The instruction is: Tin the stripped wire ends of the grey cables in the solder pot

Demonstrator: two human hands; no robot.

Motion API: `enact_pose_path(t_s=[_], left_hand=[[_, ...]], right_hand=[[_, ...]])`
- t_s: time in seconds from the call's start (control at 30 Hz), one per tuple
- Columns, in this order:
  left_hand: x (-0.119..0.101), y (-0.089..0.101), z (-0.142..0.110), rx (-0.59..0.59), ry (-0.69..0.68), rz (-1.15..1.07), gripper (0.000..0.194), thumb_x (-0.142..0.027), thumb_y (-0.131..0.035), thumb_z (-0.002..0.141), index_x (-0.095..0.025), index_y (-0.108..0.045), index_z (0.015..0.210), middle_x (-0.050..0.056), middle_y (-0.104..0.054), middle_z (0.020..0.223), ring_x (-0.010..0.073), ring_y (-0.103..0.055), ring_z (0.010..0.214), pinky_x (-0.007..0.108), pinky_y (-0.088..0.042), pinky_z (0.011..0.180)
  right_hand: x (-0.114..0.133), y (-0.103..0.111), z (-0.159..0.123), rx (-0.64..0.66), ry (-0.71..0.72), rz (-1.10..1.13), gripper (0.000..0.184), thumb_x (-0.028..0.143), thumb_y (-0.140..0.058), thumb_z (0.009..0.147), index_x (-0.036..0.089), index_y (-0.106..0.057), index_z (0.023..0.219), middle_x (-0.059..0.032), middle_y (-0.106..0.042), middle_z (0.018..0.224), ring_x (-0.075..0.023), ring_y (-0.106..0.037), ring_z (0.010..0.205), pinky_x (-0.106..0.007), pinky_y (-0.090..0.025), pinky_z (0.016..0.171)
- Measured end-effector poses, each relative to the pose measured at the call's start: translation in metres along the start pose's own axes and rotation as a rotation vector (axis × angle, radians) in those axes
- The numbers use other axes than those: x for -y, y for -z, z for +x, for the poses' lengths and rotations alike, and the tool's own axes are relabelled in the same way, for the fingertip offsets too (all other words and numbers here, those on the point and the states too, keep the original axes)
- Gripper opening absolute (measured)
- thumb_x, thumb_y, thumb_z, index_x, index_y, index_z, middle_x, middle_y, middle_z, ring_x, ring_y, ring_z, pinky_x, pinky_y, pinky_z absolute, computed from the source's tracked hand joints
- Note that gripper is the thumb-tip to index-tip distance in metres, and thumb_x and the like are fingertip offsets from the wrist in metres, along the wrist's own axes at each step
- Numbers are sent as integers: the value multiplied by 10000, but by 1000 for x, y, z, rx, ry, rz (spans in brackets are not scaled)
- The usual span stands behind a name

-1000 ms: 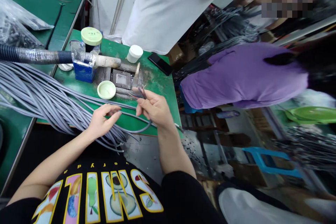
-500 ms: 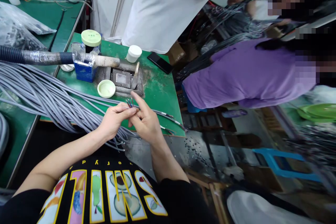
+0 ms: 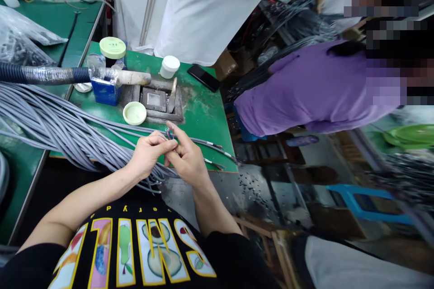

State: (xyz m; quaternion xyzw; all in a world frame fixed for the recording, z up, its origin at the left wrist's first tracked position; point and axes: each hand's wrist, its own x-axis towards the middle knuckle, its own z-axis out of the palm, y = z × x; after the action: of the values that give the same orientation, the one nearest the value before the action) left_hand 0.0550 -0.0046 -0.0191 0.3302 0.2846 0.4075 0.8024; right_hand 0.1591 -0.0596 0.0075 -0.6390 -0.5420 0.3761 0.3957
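Observation:
Both of my hands meet over the front edge of the green table. My left hand [image 3: 146, 152] pinches the thin coloured wires [image 3: 169, 134] at a cable's end, thumb against fingers. My right hand [image 3: 186, 156] grips the same wires from the other side, its index finger stretched up past them. The wires fan out above the fingertips; the cable below is mostly hidden by the hands. A large bundle of grey cables [image 3: 64, 128] runs from the left beneath my hands. Several cable ends with stripped wires [image 3: 215, 164] lie to the right of them.
Beyond my hands, a metal solder pot [image 3: 156, 99] is set in the table, with a pale scraper [image 3: 172, 95] on it. Around it are a shallow dish [image 3: 134, 113], a white tub [image 3: 169, 67], a hose [image 3: 44, 74] and a phone [image 3: 204, 77]. Two other people stand nearby.
My left hand has come right to join my right hand and now pinches the wires. My right hand has moved slightly left and down with the cable end.

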Motion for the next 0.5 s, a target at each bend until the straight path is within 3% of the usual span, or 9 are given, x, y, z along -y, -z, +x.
enact_pose_path(t_s=[0.37, 0.5], left_hand=[[1, -4, -2, 33, 14, 94, 390, -434, -875, 496, -147, -615, 448, -23, -461, 614, 81, -486, 547, 199, -390, 381], [1, -5, -2, 44, -17, 134, 377, -440, -857, 531, -156, -620, 459, -22, -482, 615, 83, -487, 555, 219, -410, 444]], right_hand=[[-14, -1, -5, -15, -23, 113, 634, 277, -530, 821, 160, -386, 1428, 49, -605, 519, -141, -558, 436, -266, -466, 490], [-14, 3, -8, -39, 5, 109, 517, 306, -579, 815, 187, -518, 1314, 43, -621, 555, -141, -579, 463, -262, -482, 504]])
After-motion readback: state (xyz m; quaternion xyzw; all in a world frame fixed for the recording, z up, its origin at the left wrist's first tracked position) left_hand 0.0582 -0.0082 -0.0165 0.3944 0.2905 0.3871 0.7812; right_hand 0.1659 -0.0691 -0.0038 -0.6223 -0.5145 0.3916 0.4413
